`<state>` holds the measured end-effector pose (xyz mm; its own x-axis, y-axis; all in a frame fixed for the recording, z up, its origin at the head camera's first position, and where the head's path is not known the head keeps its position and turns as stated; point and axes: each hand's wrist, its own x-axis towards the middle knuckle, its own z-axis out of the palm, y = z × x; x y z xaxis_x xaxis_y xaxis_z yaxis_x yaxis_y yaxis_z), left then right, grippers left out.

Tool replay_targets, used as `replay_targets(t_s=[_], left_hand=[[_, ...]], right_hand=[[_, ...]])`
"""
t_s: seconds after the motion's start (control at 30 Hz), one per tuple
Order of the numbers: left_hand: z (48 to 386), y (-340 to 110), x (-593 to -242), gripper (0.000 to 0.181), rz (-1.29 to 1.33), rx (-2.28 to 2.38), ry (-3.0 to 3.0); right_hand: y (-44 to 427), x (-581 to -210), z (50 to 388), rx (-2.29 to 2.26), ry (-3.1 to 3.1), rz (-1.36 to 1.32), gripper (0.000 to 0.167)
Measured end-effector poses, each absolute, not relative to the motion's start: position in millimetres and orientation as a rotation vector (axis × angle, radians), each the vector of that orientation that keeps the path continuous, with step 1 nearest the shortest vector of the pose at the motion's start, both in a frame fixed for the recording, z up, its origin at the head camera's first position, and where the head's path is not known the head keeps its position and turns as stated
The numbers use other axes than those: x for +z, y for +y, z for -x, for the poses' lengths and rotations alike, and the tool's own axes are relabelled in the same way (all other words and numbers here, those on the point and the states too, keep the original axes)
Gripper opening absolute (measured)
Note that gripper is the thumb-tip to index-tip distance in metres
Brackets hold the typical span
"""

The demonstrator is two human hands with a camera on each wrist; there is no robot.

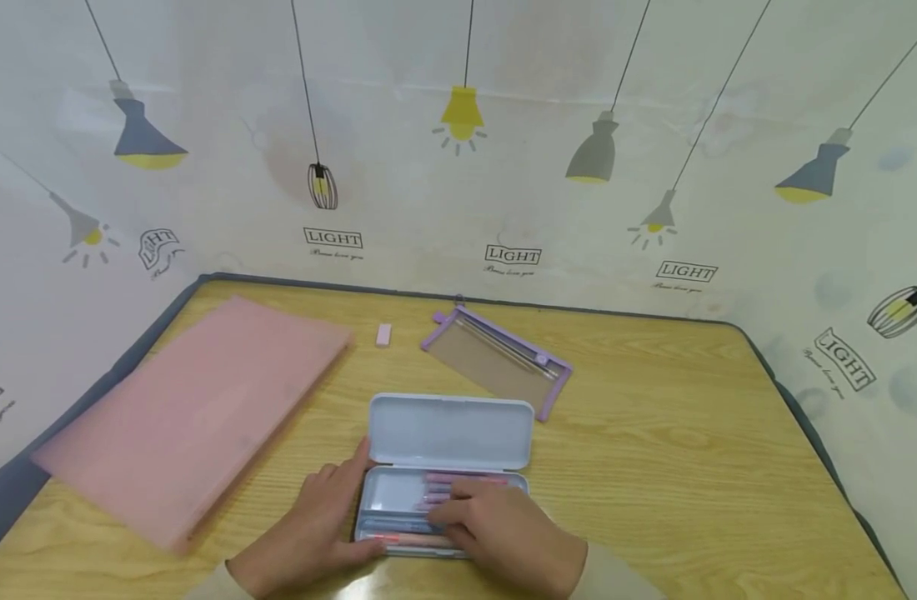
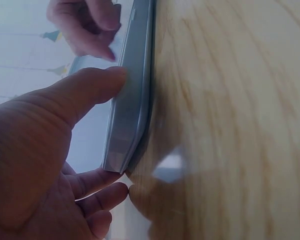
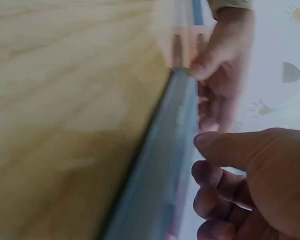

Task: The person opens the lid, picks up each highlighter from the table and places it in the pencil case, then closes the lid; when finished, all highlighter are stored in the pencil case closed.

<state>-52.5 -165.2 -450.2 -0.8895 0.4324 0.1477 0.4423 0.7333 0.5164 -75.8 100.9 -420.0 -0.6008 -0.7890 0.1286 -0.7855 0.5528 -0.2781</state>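
A light blue pencil case lies with its lid raised on the table. Pink and purple pens are in its rear compartment, and a peach-coloured pen is in the front one. My left hand holds the case at its left end, thumb on the front edge and fingers along the side. Over the right part of the tray reaches my right hand, its fingers bent loosely down among the pens. No pen shows between thumb and fingers of the right hand in the right wrist view.
A large pink folder covers the table's left side. Behind the case lie a small pale eraser and a see-through zip pouch with purple edging. A lamp-patterned curtain stands around the table.
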Motion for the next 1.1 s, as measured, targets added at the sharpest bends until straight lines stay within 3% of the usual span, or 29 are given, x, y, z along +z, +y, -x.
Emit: replay_targets(t_s=[0.33,0.53,0.8,1.1], left_hand=[[53.3,-165.3,-447.3,0.117,0.704,-0.95,-2.97],[52.7,-165.2,-447.2,0.117,0.71,-0.952,-2.967],[51.2,-165.1,-449.0,0.116,0.718,-0.904,-2.944],[50.9,-163.4,-450.8,0.118,0.705,-0.867,-2.888]], right_hand=[[125.8,-387.1,101.3,-0.919,2.978,1.333,0.026],[144.9,-374.1,119.3,-1.073,3.107,1.069,0.035],[160.9,-382.3,136.8,-1.107,3.081,0.682,0.034],[161.4,-389.5,140.5,-1.105,3.046,0.64,0.028]])
